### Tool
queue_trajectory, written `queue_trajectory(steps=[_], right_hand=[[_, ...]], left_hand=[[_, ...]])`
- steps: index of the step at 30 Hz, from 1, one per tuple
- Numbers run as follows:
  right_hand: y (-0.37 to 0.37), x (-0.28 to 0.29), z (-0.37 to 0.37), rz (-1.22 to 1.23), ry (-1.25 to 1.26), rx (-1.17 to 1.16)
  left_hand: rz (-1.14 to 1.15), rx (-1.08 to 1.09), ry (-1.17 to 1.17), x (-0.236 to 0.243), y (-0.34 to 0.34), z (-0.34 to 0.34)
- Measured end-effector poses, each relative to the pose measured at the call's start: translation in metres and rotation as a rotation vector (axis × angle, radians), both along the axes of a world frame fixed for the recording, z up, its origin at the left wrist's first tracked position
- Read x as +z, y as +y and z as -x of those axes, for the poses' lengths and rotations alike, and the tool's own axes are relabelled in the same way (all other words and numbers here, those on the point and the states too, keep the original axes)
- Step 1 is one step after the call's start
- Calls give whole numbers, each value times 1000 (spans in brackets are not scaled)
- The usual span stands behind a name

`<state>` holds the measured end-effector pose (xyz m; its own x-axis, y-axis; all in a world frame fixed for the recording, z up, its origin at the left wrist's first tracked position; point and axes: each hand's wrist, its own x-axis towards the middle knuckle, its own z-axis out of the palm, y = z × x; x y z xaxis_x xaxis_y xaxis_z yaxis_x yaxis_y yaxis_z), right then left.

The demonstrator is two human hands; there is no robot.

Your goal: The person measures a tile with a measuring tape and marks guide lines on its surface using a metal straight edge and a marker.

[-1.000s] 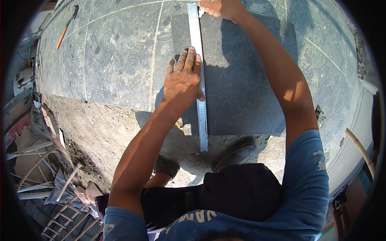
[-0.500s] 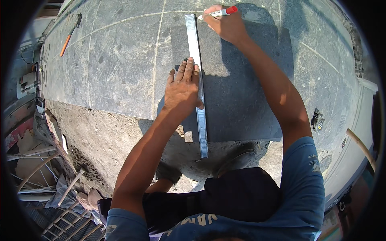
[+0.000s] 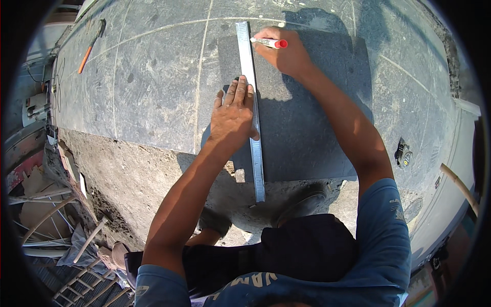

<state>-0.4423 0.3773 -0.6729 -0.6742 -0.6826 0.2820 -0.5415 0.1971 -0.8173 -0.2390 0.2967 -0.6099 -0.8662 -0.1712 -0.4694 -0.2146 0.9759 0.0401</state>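
Observation:
A dark grey tile (image 3: 312,138) lies on the paler tiled floor in front of me. Along it, far to near, runs a long silvery metal profile (image 3: 257,169), its near end sticking out past the tile's edge. My left hand (image 3: 231,116) rests flat on the profile with fingers stretched out, pressing it down. In my right hand (image 3: 287,57), near the tile's far end, is a white marker (image 3: 265,42) with a red end. Its tip is at the right edge of the profile; whether it touches the tile I cannot tell.
A hammer (image 3: 86,59) with an orange handle lies at the far left of the floor. On the right sits a small black tape measure (image 3: 404,155). Rough bare ground (image 3: 117,169) borders the tiles nearer me. Wooden poles and a ladder (image 3: 82,281) are at lower left.
My right hand has come nearer along the profile's right edge, bringing the marker with it and tilting its red end more toward me. My left hand and the profile stay practically in place.

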Motion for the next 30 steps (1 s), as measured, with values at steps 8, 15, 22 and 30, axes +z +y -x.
queue_trajectory(steps=[8,15,22,30], right_hand=[[1,23,3,-104,-134,-42],[-3,-7,3,20,-7,-11],[25,1,-37,25,-81,30],[115,53,-126,-57,-243,27]], left_hand=[[-5,-10,27,-2,-1,-3],[-14,-24,39,-4,0,-1],[-10,-3,6,-1,0,2],[-21,7,10,2,0,-2]])
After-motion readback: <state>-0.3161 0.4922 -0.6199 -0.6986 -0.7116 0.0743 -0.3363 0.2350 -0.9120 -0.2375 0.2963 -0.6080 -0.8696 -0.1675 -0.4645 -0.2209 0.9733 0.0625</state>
